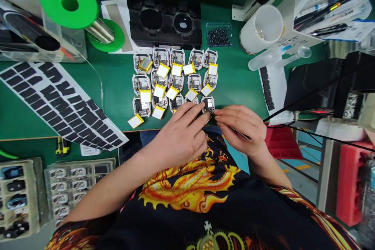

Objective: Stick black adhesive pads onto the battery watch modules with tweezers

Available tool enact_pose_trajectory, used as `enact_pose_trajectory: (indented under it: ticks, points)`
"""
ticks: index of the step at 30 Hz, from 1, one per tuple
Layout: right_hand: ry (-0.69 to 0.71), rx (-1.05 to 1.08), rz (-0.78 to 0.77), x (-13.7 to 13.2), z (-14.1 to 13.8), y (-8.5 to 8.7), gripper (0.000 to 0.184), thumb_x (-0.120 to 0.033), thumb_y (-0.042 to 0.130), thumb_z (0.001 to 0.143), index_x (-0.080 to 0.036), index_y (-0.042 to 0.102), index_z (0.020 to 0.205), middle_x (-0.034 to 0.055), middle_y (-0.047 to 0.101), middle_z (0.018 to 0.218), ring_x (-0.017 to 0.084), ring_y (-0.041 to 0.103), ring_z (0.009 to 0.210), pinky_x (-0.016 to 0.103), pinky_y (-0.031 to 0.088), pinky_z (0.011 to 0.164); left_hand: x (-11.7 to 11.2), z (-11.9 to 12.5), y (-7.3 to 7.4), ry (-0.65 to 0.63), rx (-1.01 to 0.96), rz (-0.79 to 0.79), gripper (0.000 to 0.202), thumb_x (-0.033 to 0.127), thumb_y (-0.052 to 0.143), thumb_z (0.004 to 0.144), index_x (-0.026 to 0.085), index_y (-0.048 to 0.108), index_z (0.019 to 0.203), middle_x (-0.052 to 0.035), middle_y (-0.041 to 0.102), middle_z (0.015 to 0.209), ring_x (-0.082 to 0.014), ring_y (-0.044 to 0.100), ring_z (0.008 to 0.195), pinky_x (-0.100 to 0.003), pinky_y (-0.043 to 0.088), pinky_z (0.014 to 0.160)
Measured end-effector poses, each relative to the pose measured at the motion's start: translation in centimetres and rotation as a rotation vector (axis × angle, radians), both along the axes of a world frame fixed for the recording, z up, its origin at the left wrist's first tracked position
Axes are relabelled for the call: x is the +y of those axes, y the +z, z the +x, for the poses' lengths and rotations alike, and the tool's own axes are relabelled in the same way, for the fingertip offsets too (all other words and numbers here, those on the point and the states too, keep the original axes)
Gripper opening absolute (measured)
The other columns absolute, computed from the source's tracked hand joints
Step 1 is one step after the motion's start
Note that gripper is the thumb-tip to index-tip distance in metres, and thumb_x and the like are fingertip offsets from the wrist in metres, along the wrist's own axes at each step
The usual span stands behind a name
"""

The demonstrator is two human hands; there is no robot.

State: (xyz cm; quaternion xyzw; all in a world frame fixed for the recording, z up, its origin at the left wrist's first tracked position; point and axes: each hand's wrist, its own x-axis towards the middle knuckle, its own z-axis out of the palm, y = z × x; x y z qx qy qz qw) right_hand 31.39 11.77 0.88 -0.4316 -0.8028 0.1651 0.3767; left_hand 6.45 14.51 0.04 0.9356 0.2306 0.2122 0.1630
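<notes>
Several small white device housings (177,83) with circuit boards and yellow-edged flat batteries lie in rows on the green mat (117,86). My left hand (181,136) rests at the mat's front edge, fingers curled, its fingertips on the nearest housing (208,104). My right hand (238,127) is pinched at that same housing from the right and holds a thin tool whose tip meets the part. One loose battery (135,121) lies at the front left of the rows.
A black fixture (164,21) stands behind the rows. A green solder spool (68,4) and a sheet of black pads (58,101) are at left. A white cup (260,29), a box of black screws (218,35) and syringes are at right. Part trays (73,183) sit low left.
</notes>
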Motion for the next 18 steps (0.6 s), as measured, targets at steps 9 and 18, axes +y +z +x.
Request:
enact_pose_trajectory:
  ticks: [9, 18]
  points:
    - [-0.017, -0.047, 0.029, -0.61, 0.1, -0.29, 0.045, 0.0, 0.078, 0.095, -0.022, 0.077, 0.134, 0.0107, 0.088, 0.122, 0.025, 0.086, 0.107, 0.047, 0.075, 0.09, 0.16, 0.32, 0.06, 0.013, 0.026, 0.048, 0.024, 0.028, 0.07, 0.106, 0.012, 0.079, 0.09, -0.0196, 0.077, 0.142, -0.0446, 0.068, 0.144, -0.063, 0.058, 0.118]
    - [-0.086, -0.009, 0.104, 0.29, 0.15, 0.52, 0.045, 0.0, 0.08, 0.092, -0.025, 0.079, 0.13, 0.0064, 0.089, 0.117, 0.024, 0.088, 0.1, 0.045, 0.075, 0.088, 0.34, 0.57, 0.29, 0.014, 0.034, 0.051, 0.027, 0.027, 0.067, 0.107, 0.013, 0.079, 0.088, -0.0183, 0.078, 0.14, -0.0425, 0.07, 0.141, -0.06, 0.058, 0.116]
